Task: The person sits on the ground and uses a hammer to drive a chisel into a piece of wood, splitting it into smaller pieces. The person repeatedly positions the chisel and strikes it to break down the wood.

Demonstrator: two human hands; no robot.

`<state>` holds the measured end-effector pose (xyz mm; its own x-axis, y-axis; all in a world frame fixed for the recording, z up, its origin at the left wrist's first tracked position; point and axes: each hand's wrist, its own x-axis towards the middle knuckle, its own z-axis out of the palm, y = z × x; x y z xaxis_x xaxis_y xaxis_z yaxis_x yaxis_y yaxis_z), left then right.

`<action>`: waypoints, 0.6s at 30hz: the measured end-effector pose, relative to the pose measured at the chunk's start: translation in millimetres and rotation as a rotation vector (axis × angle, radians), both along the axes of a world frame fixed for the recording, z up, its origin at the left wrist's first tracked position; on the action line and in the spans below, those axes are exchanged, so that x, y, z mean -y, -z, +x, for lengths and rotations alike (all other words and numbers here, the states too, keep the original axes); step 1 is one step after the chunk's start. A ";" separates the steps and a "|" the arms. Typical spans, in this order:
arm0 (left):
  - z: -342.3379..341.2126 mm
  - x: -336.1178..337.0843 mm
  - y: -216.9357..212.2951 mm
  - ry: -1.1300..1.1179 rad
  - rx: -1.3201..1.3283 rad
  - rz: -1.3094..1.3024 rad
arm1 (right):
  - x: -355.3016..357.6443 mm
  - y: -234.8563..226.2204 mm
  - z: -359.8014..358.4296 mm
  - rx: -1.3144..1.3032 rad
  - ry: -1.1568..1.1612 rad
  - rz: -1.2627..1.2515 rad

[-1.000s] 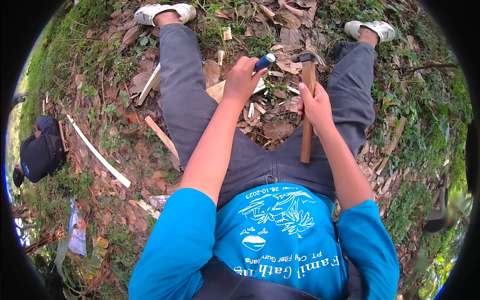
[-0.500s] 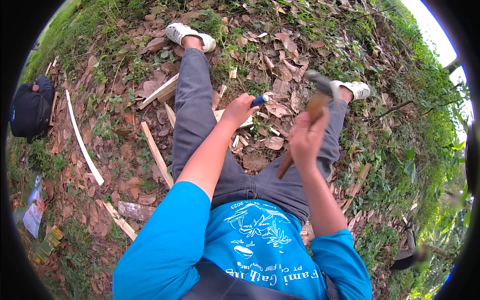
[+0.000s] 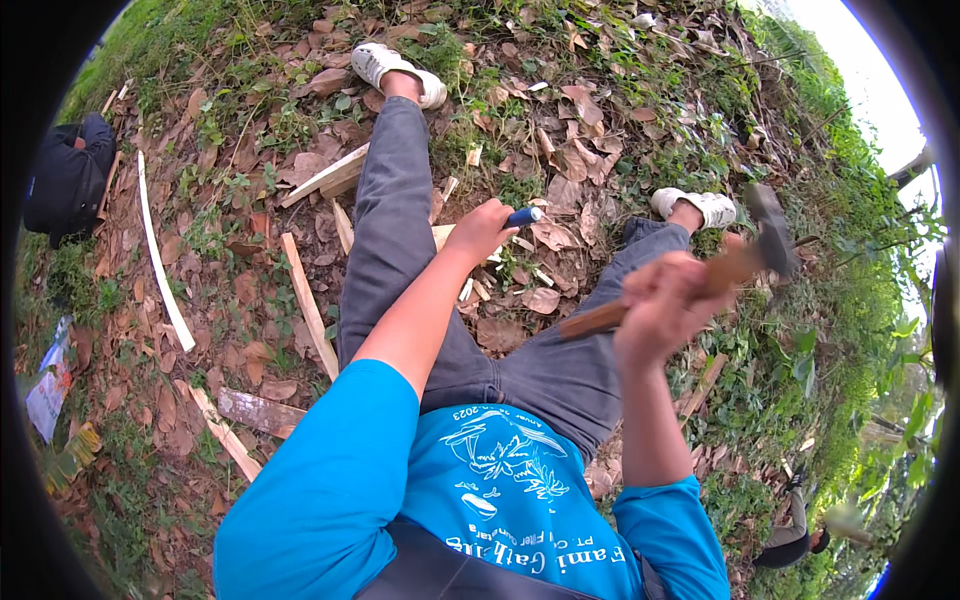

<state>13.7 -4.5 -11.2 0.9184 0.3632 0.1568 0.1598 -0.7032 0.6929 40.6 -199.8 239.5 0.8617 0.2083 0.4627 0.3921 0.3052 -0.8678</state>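
Note:
My left hand (image 3: 480, 230) is closed around a blue-handled chisel (image 3: 523, 217), whose handle end sticks out to the right; its blade is hidden. Beneath that hand, a pale piece of wood (image 3: 441, 235) shows in part between my legs. Gripped in my right hand (image 3: 665, 305) is a hammer (image 3: 770, 235) with a wooden handle and a dark metal head. It is raised over my right leg, apart from the chisel, and motion blurs it a little.
Small wood chips (image 3: 480, 290) and dry leaves lie between my legs. Wooden strips (image 3: 310, 300) are scattered to the left, beside a long white strip (image 3: 160, 250). A dark bag (image 3: 68, 185) stands at the far left. A dark and grey object (image 3: 785, 545) lies at the lower right.
My right hand has swung the hammer to the right, away from the chisel, and its head has tipped rightward. My left hand stays on the chisel; the whole view has shifted slightly.

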 end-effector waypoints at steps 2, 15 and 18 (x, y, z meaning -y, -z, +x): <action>11.3 12.5 -6.6 0.064 0.007 -0.039 | 11.6 96.3 15.3 -0.117 -0.340 -1.048; -4.2 -16.1 2.2 0.084 -0.004 -0.092 | 10.7 4.4 2.9 -0.111 -0.189 -0.050; 8.1 -9.0 -3.5 0.285 0.025 -0.106 | 9.5 131.5 36.0 -0.189 -0.296 -1.127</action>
